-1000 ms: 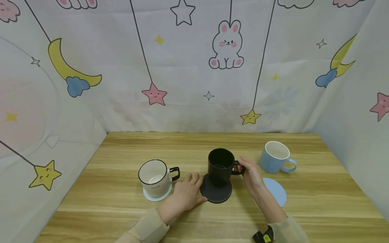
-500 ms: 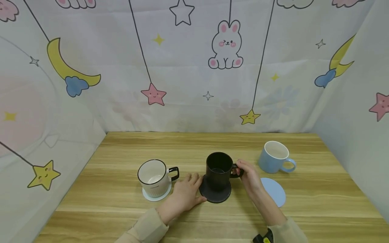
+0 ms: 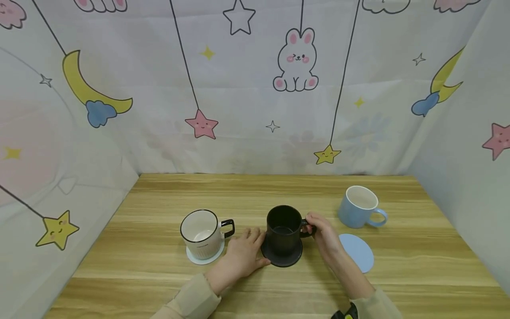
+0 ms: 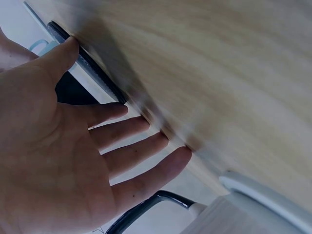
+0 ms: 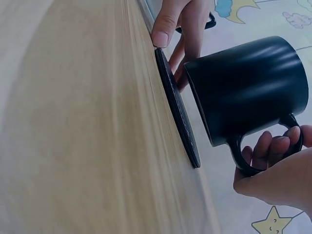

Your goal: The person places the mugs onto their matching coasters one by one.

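Observation:
A black mug [image 3: 283, 230] hangs slightly tilted just over a round black coaster [image 3: 287, 261]; the right wrist view shows a narrow gap between the mug [image 5: 248, 87] and the coaster [image 5: 178, 112]. My right hand [image 3: 324, 237] grips the mug by its handle, fingers curled through it in the right wrist view. On the table, my left hand [image 3: 244, 254] lies with fingers spread, thumb and index finger touching the coaster's left edge. Left of that hand, a white mug [image 3: 202, 235] with a black rim and handle sits on a pale coaster [image 3: 202, 260].
A light blue mug [image 3: 357, 208] stands at the back right of the wooden table [image 3: 159, 190]. In front of it lies a flat blue coaster [image 3: 358, 252], close to my right forearm. A printed white cloth [image 3: 239, 88] hangs behind the table and along both sides.
My right hand has lowered the black mug toward the black coaster, moving it slightly left and nearer to me. The left hand has stayed at the coaster's edge.

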Demonstrator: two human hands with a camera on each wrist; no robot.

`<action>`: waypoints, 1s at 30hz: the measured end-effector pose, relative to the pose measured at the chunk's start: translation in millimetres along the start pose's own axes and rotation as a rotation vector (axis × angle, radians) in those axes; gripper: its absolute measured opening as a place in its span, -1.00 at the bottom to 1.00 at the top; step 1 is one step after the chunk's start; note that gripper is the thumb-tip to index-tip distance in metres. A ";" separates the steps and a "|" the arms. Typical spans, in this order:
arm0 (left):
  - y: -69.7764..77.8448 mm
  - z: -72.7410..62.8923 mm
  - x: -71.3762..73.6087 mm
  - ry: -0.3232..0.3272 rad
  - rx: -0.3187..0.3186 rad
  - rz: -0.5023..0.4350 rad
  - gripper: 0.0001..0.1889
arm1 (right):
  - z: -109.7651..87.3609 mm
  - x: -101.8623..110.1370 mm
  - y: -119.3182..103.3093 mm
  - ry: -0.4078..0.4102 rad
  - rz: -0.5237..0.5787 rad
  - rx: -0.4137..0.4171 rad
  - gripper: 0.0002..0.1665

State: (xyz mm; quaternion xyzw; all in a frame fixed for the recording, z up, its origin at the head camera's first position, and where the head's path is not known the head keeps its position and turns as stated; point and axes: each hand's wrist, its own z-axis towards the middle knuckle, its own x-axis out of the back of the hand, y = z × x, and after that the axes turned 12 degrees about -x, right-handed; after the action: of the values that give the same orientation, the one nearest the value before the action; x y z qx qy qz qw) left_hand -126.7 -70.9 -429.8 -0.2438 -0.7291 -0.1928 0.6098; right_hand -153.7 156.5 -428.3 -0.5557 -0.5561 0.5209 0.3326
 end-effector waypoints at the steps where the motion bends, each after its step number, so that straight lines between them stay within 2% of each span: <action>1: 0.1 0.0 0.1 0.002 0.000 0.000 -0.19 | 0.1 0.3 0.5 -0.009 -0.008 0.001 -0.54; 8: 0.0 0.0 -1.5 0.015 -0.002 0.011 -0.19 | 1.1 -0.6 4.4 -0.036 -0.047 -0.009 -0.55; 24: 0.2 -0.5 -0.8 0.009 -0.002 -0.005 -0.19 | 2.0 -0.1 7.8 -0.027 -0.035 -0.050 -0.55; 30: 1.3 -1.4 1.2 0.004 -0.001 -0.002 -0.20 | 2.9 1.0 8.0 -0.053 -0.045 -0.035 -0.56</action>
State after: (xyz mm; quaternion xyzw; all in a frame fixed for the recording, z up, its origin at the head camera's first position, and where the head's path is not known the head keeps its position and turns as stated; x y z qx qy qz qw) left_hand -125.0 -70.5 -428.4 -0.2431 -0.7279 -0.1941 0.6111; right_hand -154.4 155.6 -436.7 -0.5349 -0.5861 0.5178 0.3197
